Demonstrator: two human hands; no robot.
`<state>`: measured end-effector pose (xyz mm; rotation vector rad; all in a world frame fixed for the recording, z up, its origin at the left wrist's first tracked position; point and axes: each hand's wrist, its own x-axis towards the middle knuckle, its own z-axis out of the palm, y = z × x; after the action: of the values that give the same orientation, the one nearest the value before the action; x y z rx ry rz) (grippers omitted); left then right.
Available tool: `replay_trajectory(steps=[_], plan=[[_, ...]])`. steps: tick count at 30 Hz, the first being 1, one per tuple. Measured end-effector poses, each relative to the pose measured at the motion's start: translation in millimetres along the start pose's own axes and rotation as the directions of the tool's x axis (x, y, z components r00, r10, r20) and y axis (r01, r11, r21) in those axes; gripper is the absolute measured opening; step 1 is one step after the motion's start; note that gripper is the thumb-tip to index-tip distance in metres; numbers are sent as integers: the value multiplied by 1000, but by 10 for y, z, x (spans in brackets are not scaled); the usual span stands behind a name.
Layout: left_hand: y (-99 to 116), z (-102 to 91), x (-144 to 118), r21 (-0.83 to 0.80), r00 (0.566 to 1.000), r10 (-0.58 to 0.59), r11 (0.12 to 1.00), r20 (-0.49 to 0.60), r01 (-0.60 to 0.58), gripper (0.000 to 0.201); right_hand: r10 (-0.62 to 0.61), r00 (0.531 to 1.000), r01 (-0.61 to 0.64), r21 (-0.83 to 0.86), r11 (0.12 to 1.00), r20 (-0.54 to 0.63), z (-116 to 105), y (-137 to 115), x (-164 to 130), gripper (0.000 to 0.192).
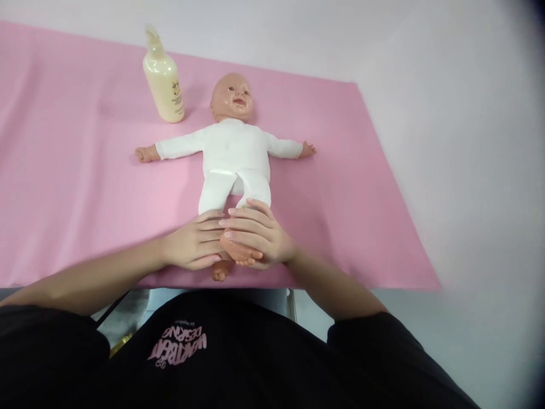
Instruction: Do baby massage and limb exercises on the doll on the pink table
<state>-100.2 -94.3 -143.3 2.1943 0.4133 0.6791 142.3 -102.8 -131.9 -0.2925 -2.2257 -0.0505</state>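
Note:
A baby doll (235,150) in a white suit lies on its back on a pink sheet (63,170), arms spread, head away from me. My left hand (193,244) and my right hand (258,236) are wrapped together around the doll's feet and lower legs at the sheet's near edge. One bare doll foot (220,271) pokes out below my fingers. The other foot is hidden under my hands.
A cream lotion bottle with a pump top (163,79) stands upright on the sheet, left of the doll's head. The pink sheet ends to the right on a white surface (460,142). My black shirt fills the bottom of the view.

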Motion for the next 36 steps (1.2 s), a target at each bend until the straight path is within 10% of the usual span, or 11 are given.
replay_trajectory(steps=[10,22,36], plan=[[65,-11,41,325,983,183,931,-18,-168,21,74,995,-73,19,997,-70,69,-26,60,8],[120,17,62,416,922,387,839,-6,-350,23,247,969,-243,227,943,11,7,-53,56,28],[113,119,74,421,915,391,817,99,-394,23,-49,997,56,137,989,-52,54,-20,-23,31]])
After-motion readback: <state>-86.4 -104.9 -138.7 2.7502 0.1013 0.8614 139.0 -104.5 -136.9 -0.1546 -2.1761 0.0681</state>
